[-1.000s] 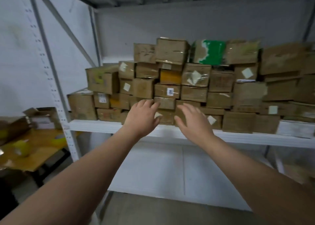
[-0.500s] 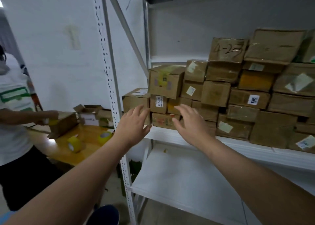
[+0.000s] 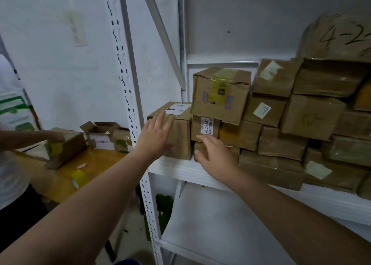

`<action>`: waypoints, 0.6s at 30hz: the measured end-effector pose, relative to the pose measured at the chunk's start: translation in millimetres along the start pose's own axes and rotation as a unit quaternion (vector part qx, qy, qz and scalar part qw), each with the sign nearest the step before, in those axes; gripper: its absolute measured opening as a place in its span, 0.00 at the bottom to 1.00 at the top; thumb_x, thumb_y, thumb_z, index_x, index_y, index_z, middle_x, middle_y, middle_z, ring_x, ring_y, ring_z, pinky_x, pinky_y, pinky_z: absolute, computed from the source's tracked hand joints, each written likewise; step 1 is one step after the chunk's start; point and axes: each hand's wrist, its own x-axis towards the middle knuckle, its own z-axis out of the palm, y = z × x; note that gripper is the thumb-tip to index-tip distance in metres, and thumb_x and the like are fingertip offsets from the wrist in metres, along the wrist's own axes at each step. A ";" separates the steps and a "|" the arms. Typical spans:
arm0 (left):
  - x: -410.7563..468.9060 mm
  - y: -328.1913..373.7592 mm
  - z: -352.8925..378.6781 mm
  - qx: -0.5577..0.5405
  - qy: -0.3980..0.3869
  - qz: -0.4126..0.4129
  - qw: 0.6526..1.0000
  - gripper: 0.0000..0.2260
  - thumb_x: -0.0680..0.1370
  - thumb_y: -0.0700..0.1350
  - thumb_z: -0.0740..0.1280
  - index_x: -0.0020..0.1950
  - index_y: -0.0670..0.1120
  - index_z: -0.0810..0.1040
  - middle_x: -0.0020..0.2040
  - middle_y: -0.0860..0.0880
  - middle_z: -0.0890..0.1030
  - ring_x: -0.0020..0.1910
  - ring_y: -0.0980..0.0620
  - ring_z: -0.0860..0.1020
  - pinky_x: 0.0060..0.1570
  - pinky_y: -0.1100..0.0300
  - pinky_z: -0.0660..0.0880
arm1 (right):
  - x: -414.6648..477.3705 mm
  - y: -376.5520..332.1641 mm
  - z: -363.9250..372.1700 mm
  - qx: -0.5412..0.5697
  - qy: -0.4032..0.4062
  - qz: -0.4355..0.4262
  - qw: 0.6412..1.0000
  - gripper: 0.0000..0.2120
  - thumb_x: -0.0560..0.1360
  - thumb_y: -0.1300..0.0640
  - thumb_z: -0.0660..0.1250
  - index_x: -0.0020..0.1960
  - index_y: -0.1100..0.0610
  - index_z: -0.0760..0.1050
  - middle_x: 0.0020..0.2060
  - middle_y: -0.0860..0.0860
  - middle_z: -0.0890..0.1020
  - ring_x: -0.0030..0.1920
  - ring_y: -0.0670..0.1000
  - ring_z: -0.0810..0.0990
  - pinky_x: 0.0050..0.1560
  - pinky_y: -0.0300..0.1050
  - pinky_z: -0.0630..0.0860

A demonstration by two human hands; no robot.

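A stack of taped brown cardboard boxes fills a white metal shelf. The leftmost box, with a white label on top, stands at the shelf's left end. My left hand lies flat with straight fingers against that box's front left corner. My right hand reaches with spread fingers to the low box beside it, under a small box with a white barcode label. Whether the right fingers touch the box cannot be told. Neither hand holds anything.
A perforated white upright post stands just left of my left arm. A lower white shelf lies beneath. At the left another person handles a box on a wooden table with yellow tape rolls.
My view has swung left and closer to the shelf's left end. Both hands have moved forward to the leftmost boxes; the left one now rests on the end box.
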 end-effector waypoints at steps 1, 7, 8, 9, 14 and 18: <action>11.6 -7.0 3.8 0.010 -0.003 0.008 1.000 0.41 0.76 0.58 0.65 0.79 0.47 0.43 0.78 0.40 0.45 0.77 0.42 0.47 0.75 0.50 0.46 | 5.4 -0.7 4.8 -0.003 0.004 0.006 1.000 0.23 0.81 0.51 0.59 0.74 0.51 0.62 0.73 0.47 0.65 0.73 0.48 0.62 0.69 0.44 0.62; 59.2 -30.1 37.6 -0.010 -0.072 0.039 0.997 0.44 0.75 0.58 0.67 0.78 0.52 0.38 0.78 0.41 0.47 0.77 0.42 0.47 0.75 0.42 0.49 | 31.7 -9.0 31.5 0.031 0.053 0.051 0.997 0.22 0.80 0.53 0.61 0.73 0.53 0.65 0.70 0.48 0.70 0.70 0.49 0.67 0.67 0.46 0.67; 61.1 -32.6 42.0 -0.026 -0.073 0.040 0.996 0.42 0.76 0.56 0.67 0.78 0.52 0.41 0.78 0.43 0.51 0.77 0.42 0.50 0.74 0.41 0.51 | 33.3 -11.5 35.2 0.041 0.063 0.065 0.995 0.22 0.80 0.53 0.61 0.73 0.53 0.65 0.70 0.48 0.70 0.69 0.49 0.68 0.67 0.46 0.68; 62.6 -35.1 45.2 -0.033 -0.059 0.041 0.997 0.38 0.77 0.52 0.66 0.78 0.52 0.45 0.77 0.44 0.55 0.76 0.43 0.54 0.72 0.40 0.54 | 34.3 -13.9 38.6 0.048 0.073 0.080 0.993 0.22 0.80 0.54 0.61 0.73 0.53 0.65 0.69 0.49 0.71 0.69 0.50 0.68 0.66 0.46 0.68; 59.1 -47.9 52.2 -0.001 0.066 0.077 0.995 0.28 0.78 0.47 0.64 0.75 0.50 0.58 0.68 0.47 0.67 0.66 0.44 0.66 0.64 0.46 0.60 | 39.5 -26.4 58.2 0.079 0.123 0.136 0.980 0.24 0.79 0.54 0.62 0.74 0.55 0.64 0.68 0.51 0.72 0.67 0.50 0.70 0.64 0.44 0.69; 52.8 -53.0 61.2 -0.096 0.075 0.089 0.988 0.22 0.81 0.50 0.61 0.74 0.49 0.63 0.73 0.43 0.64 0.73 0.42 0.59 0.72 0.43 0.51 | 44.2 -34.1 69.2 0.118 0.162 0.172 0.964 0.25 0.79 0.53 0.63 0.74 0.58 0.64 0.68 0.53 0.74 0.67 0.52 0.72 0.65 0.43 0.69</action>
